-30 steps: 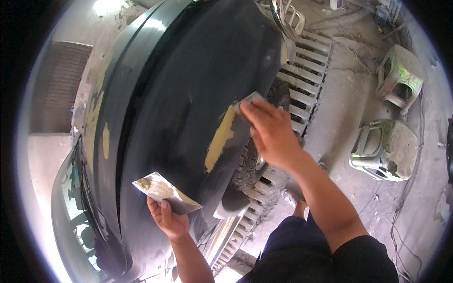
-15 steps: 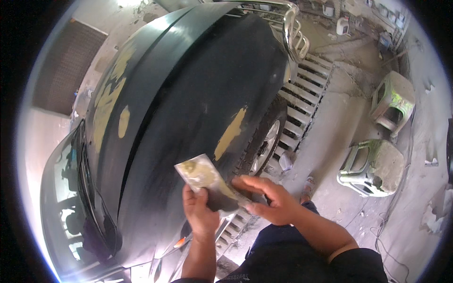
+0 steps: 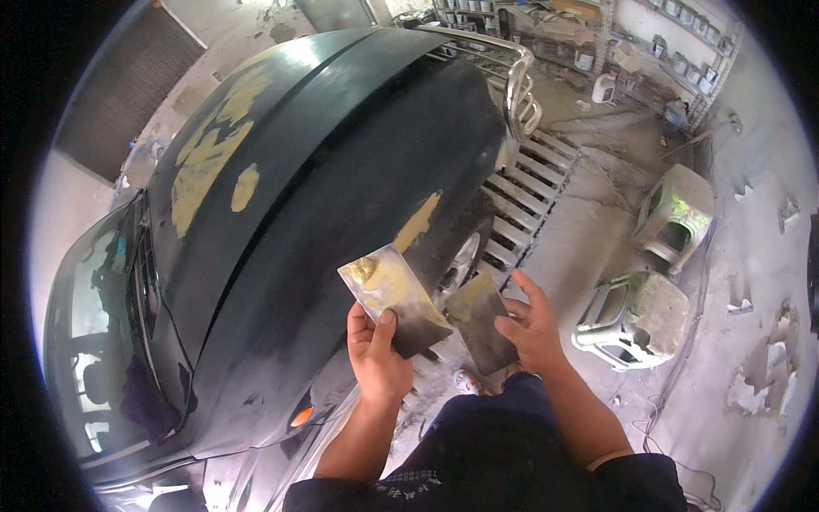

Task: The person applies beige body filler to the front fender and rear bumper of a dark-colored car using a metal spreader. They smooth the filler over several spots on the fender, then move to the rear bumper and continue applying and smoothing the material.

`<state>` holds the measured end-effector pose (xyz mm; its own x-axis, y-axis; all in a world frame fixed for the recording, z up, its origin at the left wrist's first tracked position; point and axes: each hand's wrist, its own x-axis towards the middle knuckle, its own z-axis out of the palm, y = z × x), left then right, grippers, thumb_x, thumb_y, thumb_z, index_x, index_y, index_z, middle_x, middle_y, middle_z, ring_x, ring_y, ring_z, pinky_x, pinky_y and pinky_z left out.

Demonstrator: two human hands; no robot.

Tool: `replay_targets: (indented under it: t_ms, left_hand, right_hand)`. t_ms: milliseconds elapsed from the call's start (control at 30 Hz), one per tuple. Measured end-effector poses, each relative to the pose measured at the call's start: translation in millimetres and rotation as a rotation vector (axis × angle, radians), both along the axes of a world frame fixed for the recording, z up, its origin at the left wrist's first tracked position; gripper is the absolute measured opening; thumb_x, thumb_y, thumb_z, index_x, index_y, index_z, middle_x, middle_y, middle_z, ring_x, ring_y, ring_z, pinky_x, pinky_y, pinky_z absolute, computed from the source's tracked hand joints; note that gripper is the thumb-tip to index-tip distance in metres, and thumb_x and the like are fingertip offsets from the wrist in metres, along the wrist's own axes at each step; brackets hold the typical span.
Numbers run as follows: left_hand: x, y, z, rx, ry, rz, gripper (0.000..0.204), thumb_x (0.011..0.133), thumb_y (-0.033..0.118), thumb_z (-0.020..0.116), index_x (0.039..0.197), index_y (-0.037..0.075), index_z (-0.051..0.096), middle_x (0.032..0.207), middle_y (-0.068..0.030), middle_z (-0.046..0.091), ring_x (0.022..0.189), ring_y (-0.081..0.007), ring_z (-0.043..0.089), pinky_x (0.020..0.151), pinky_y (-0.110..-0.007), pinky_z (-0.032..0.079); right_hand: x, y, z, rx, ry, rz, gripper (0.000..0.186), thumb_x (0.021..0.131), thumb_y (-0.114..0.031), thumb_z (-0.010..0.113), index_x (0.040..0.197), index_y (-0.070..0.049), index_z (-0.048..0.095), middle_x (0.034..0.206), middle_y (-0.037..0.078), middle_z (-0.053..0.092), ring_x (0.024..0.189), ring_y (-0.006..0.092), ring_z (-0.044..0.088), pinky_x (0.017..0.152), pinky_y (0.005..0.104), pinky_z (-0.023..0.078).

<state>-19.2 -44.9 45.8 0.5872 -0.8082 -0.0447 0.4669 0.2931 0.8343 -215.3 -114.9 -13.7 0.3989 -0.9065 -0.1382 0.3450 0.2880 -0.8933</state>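
Note:
My left hand (image 3: 378, 363) grips a flat metal putty plate (image 3: 401, 299), thumb on its face. A lump of yellowish putty (image 3: 363, 270) sits at the plate's far left corner, with thinner smears across it. My right hand (image 3: 536, 334) pinches a thin rectangular putty spreader (image 3: 479, 320) between thumb and fingers, its index finger raised. Putty coats the spreader's far end, which is close beside the plate's right edge. Beyond both is the black car's fender (image 3: 367, 179), bearing a yellowish putty patch (image 3: 418, 220) partly hidden by the plate.
More putty patches (image 3: 209, 175) cover the bonnet at the left. A chrome bumper guard (image 3: 516, 90) juts out at the car's front, above a slatted floor grate (image 3: 533, 192). Two dirty plastic stools (image 3: 636, 320) (image 3: 678, 213) stand right. Shelves of tins (image 3: 691, 64) line the back right.
My right hand has drawn the spreader rightward off the plate and turned its face into view. The plate has shifted slightly right and up in the picture. The view has tilted toward the back.

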Motion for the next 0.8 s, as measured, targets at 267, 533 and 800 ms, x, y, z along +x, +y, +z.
replay_targets:
  t_ms: [267, 533, 800]
  left_hand:
    - [-19.4, 6.4, -8.1, 0.043, 0.08, -0.02, 0.033, 0.091, -0.001, 0.053, 0.124, 0.0, 0.047, 0.119, -0.0113, 0.059, 0.108, -0.0183, 0.056, 0.097, -0.034, 0.043]
    - [-31.2, 9.6, -16.3, 0.068, 0.112, -0.111, 0.036, 0.093, 0.002, 0.051, 0.128, 0.003, 0.046, 0.12, -0.0105, 0.058, 0.11, -0.0217, 0.057, 0.096, -0.037, 0.045]
    - [54.9, -4.6, -34.9, 0.34, -2.131, -0.277, 0.07, 0.081, 0.03, 0.066, 0.139, 0.001, 0.04, 0.148, -0.0184, 0.034, 0.139, -0.0353, 0.028, 0.112, -0.052, 0.022]
  right_hand:
    - [18.3, 31.7, 19.0, -0.127, -0.025, -0.036, 0.069, 0.086, 0.004, 0.059, 0.145, -0.005, 0.024, 0.113, 0.015, 0.06, 0.102, 0.0164, 0.058, 0.089, 0.0303, 0.046]
    - [19.9, 36.8, 12.9, -0.076, -0.107, -0.034, 0.069, 0.083, 0.006, 0.061, 0.142, -0.005, 0.028, 0.118, 0.014, 0.057, 0.107, 0.0191, 0.057, 0.092, 0.0313, 0.046]
    - [-39.4, 23.0, -8.5, 0.094, -0.064, -0.266, 0.07, 0.081, 0.004, 0.064, 0.142, -0.003, 0.03, 0.109, 0.014, 0.06, 0.099, 0.0195, 0.06, 0.088, 0.0328, 0.049]
